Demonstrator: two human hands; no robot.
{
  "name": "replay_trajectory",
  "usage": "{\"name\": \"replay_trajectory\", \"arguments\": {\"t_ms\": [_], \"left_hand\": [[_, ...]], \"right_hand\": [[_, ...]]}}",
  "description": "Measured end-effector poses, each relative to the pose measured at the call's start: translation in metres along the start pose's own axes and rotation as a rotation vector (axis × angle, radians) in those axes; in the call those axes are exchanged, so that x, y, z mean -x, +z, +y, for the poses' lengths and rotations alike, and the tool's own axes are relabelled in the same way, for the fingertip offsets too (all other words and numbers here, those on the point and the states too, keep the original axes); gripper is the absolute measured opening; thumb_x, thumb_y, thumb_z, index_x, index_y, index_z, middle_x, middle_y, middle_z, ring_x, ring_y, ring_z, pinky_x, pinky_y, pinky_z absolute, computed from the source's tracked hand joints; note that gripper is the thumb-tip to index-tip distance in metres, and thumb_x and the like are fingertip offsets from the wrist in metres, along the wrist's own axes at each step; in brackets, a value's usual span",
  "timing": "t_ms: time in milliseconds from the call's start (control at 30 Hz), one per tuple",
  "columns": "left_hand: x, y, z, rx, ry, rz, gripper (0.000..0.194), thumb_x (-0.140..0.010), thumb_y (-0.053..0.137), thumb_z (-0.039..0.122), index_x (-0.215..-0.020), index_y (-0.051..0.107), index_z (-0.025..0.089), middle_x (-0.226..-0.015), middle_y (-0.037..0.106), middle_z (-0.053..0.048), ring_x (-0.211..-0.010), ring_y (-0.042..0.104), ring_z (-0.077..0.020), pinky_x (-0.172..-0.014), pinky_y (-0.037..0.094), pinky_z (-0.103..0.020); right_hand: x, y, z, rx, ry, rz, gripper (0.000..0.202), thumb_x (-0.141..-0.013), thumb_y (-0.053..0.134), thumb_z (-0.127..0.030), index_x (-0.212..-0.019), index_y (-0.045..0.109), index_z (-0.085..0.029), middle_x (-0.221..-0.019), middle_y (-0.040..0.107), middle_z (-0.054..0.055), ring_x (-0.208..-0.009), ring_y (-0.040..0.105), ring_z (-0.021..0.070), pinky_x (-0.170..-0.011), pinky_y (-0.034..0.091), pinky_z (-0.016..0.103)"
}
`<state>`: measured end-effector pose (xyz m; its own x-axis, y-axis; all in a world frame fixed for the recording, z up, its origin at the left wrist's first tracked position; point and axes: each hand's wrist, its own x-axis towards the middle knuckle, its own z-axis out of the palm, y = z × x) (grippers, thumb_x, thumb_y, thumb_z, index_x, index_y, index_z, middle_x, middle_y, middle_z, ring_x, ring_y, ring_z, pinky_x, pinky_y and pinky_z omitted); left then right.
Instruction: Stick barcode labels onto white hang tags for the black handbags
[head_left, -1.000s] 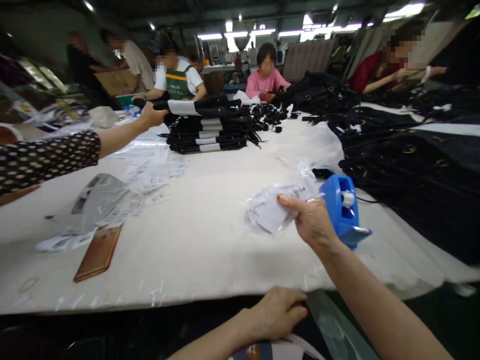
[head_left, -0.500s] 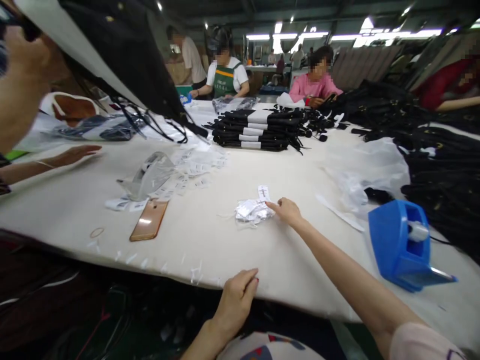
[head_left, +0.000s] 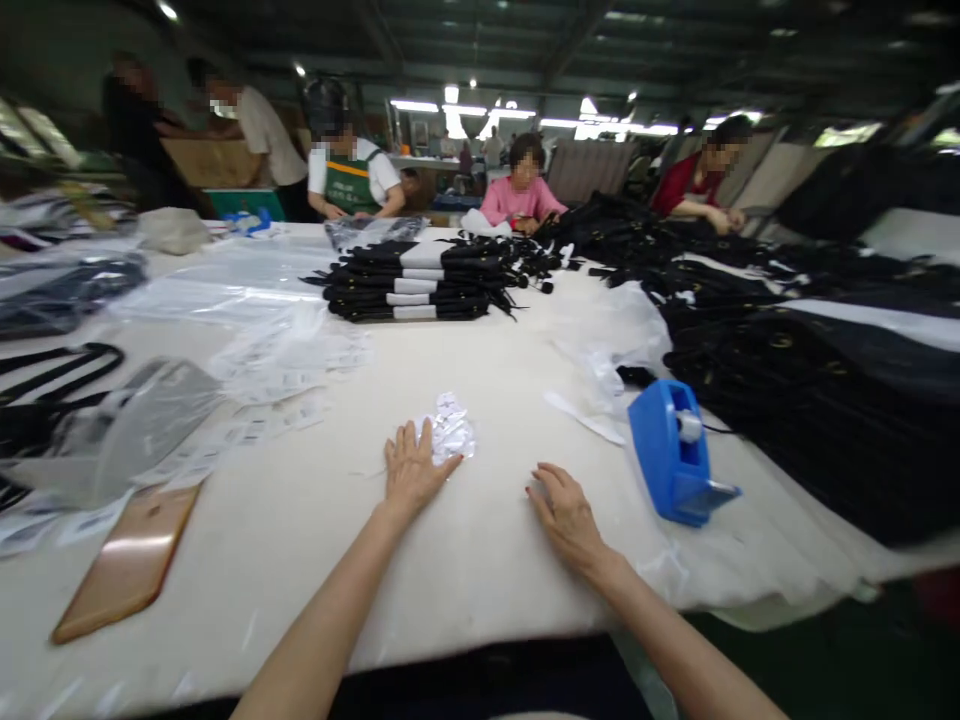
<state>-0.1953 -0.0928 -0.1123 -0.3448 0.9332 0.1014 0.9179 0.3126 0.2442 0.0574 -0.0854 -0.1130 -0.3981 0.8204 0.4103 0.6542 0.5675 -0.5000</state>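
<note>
My left hand (head_left: pixel 411 470) lies on the table with its fingers spread, touching the left side of a small pile of white paper tags (head_left: pixel 452 430). To the right of that pile, my right hand (head_left: pixel 564 512) rests at the tabletop, fingers apart and slightly bent, with nothing seen in it. A blue tape dispenser (head_left: pixel 669 450) stands just beyond my right hand. A strip of white paper (head_left: pixel 585 417) lies between the dispenser and the tags.
A stack of folded black garments (head_left: pixel 412 285) with white bands sits ahead. At left lie a phone (head_left: pixel 127 565), clear plastic (head_left: pixel 150 420) and labels (head_left: pixel 255 432). Black garments (head_left: pixel 817 420) heap up on the right. Several people work across the white table (head_left: pixel 480 590).
My left hand has moved from the table edge to the tags. My right hand has drawn back from them. The view has turned right, and the black garment held by a co-worker's hands has left the upper left.
</note>
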Motion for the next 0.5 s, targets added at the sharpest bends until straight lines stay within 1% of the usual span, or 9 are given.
{"name": "replay_trajectory", "arguments": {"t_ms": [67,100,200,267,333,367,400,433,500], "left_hand": [[-0.004,-0.001,0.001,0.029,0.041,0.012,0.083,-0.075,0.046,0.058,-0.138,0.022,0.008,-0.141,0.025,-0.022,-0.132,0.018,-0.0329,-0.104,0.017,-0.049],[-0.004,-0.004,0.002,0.047,0.066,0.045,0.085,-0.075,0.046,0.058,-0.138,0.019,0.008,-0.142,0.023,-0.022,-0.133,0.016,-0.0328,-0.104,0.018,-0.051],[0.009,-0.013,0.010,0.060,0.194,0.286,0.075,-0.079,0.043,0.054,-0.138,0.021,0.012,-0.143,0.021,-0.019,-0.134,0.011,-0.0314,-0.105,0.012,-0.054],[0.026,-0.014,0.023,0.078,0.314,0.406,0.070,-0.081,0.043,0.048,-0.138,0.020,0.014,-0.143,0.024,-0.017,-0.134,0.012,-0.0303,-0.106,0.011,-0.054],[0.042,-0.010,0.043,0.099,0.496,0.413,0.066,-0.081,0.047,0.042,-0.137,0.022,0.017,-0.140,0.031,-0.016,-0.133,0.018,-0.0295,-0.106,0.017,-0.052],[0.048,-0.005,0.055,0.106,0.589,0.393,0.064,-0.081,0.048,0.039,-0.136,0.024,0.018,-0.138,0.035,-0.015,-0.132,0.021,-0.0289,-0.105,0.022,-0.050],[0.052,0.001,0.068,0.114,0.670,0.369,0.060,-0.081,0.049,0.036,-0.134,0.028,0.018,-0.135,0.039,-0.014,-0.131,0.025,-0.0283,-0.104,0.026,-0.048],[0.055,0.008,0.081,0.121,0.733,0.348,0.056,-0.081,0.049,0.034,-0.132,0.031,0.018,-0.133,0.043,-0.014,-0.129,0.028,-0.0277,-0.103,0.030,-0.046],[0.057,0.024,0.105,0.130,0.793,0.311,0.049,-0.082,0.048,0.031,-0.128,0.038,0.015,-0.129,0.047,-0.014,-0.126,0.034,-0.0267,-0.100,0.036,-0.043]], "right_hand": [[0.009,-0.024,-0.002,-0.054,0.019,0.046,0.022,-0.085,0.044,-0.025,-0.102,0.056,-0.016,-0.106,0.060,0.012,-0.100,0.056,0.0209,-0.088,0.046,0.039],[0.014,-0.039,-0.003,-0.076,0.021,0.073,0.022,-0.085,0.045,-0.023,-0.103,0.056,-0.016,-0.106,0.059,0.011,-0.101,0.056,0.0199,-0.088,0.047,0.038],[0.023,-0.090,0.000,-0.072,0.013,0.208,0.023,-0.083,0.048,-0.018,-0.105,0.056,-0.019,-0.105,0.060,0.009,-0.101,0.055,0.0192,-0.088,0.046,0.037],[0.021,-0.126,0.009,-0.023,0.029,0.329,0.022,-0.081,0.050,-0.018,-0.102,0.057,-0.020,-0.101,0.061,0.008,-0.098,0.056,0.0197,-0.087,0.046,0.037],[0.006,-0.155,0.023,0.034,0.078,0.387,0.019,-0.082,0.050,-0.021,-0.099,0.058,-0.020,-0.097,0.061,0.007,-0.092,0.057,0.0190,-0.083,0.047,0.035],[-0.006,-0.166,0.031,0.072,0.118,0.369,0.018,-0.083,0.048,-0.023,-0.098,0.058,-0.019,-0.097,0.061,0.007,-0.089,0.058,0.0183,-0.081,0.047,0.033],[-0.021,-0.172,0.039,0.134,0.162,0.309,0.019,-0.085,0.046,-0.024,-0.097,0.058,-0.018,-0.097,0.062,0.008,-0.087,0.058,0.0176,-0.079,0.047,0.031],[-0.040,-0.174,0.047,0.212,0.217,0.210,0.020,-0.086,0.043,-0.025,-0.096,0.058,-0.017,-0.097,0.062,0.008,-0.087,0.058,0.0172,-0.079,0.046,0.030],[-0.081,-0.165,0.061,0.439,0.378,-0.112,0.024,-0.089,0.037,-0.022,-0.098,0.059,-0.016,-0.099,0.062,0.009,-0.093,0.057,0.0170,-0.084,0.043,0.030]]}}
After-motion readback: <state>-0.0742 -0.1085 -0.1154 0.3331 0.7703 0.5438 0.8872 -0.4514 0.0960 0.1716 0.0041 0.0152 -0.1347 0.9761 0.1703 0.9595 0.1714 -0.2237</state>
